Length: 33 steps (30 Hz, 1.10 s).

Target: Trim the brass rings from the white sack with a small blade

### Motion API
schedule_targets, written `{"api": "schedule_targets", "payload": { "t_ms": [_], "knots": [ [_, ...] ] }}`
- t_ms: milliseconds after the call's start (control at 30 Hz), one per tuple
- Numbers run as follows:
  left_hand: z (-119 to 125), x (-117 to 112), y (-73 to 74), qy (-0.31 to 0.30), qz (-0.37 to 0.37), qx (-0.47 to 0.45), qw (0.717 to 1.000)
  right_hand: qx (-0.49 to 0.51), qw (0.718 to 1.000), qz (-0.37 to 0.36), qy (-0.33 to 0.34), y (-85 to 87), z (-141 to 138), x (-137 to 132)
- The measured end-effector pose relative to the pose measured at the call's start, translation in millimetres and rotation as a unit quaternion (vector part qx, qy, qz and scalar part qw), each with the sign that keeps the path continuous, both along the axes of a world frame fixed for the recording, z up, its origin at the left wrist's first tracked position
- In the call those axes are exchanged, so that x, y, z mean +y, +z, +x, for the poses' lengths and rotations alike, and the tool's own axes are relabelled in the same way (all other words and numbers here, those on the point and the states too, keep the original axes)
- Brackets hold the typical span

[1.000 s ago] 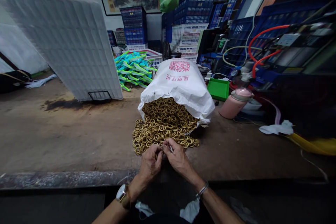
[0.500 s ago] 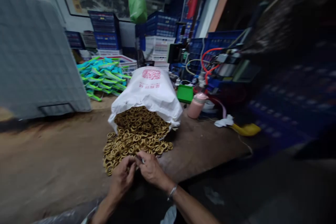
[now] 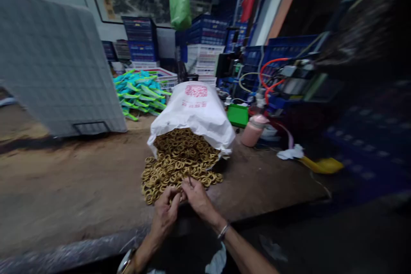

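A white sack [image 3: 195,113] with red print lies on its side, its mouth toward me. Brass-coloured rings [image 3: 173,169] spill out of it in a heap on the table. At the near edge of the heap, my left hand [image 3: 166,209] is closed in a pinch, thumb against fingers; what lies between them is too small to make out. Touching or nearly touching it, my right hand [image 3: 196,197] is also closed, with a small thin dark piece [image 3: 190,181] showing at its fingers. I cannot tell what kind of thing that piece is.
A tall grey panel [image 3: 64,68] stands left on the table [image 3: 80,180]. Behind the sack are a pile of blue-green plastic parts [image 3: 141,92] and stacked crates [image 3: 139,40]. To the right are a green tray [image 3: 237,115], a pink bottle [image 3: 254,130] and a yellow piece [image 3: 323,165].
The view has swung left, so everything sits further right in the picture. Both hands stay close together at the near edge of the ring heap, with the fingers slightly shifted.
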<state>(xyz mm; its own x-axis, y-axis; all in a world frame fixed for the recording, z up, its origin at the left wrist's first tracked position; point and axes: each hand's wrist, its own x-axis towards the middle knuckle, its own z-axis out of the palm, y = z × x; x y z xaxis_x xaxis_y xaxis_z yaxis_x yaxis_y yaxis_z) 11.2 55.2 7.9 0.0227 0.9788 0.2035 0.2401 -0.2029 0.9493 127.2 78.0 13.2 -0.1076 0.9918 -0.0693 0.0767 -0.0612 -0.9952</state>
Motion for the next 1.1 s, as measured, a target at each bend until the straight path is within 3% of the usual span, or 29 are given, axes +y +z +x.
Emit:
{"api": "schedule_targets", "payload": {
  "t_ms": [267,533,767,867,1000,1100],
  "knots": [
    [-1.9,-3.8,3.5,-0.001,-0.044,-0.057,0.997,-0.012,0.999,-0.008,0.049,-10.6,5.3,2.7],
    [-3.6,-4.3,-2.0,-0.017,-0.064,-0.100,0.993,-0.050,0.997,-0.015,0.055,-9.2,5.5,4.0],
    [-3.2,-5.6,1.8,-0.014,-0.056,-0.073,0.996,-0.098,0.994,0.027,0.052,-5.4,2.1,1.2],
    [-3.6,-6.7,1.9,-0.019,-0.116,-0.126,0.985,-0.107,0.992,0.029,0.055,-2.6,1.0,0.3],
    [-4.9,-6.8,0.4,-0.038,-0.240,-0.202,0.949,-0.112,0.991,0.039,0.062,2.2,0.8,-1.5],
    [-6.3,-7.0,2.7,-0.042,-0.260,-0.218,0.940,-0.087,0.993,0.024,0.074,2.1,1.0,-3.0]
  ]
}}
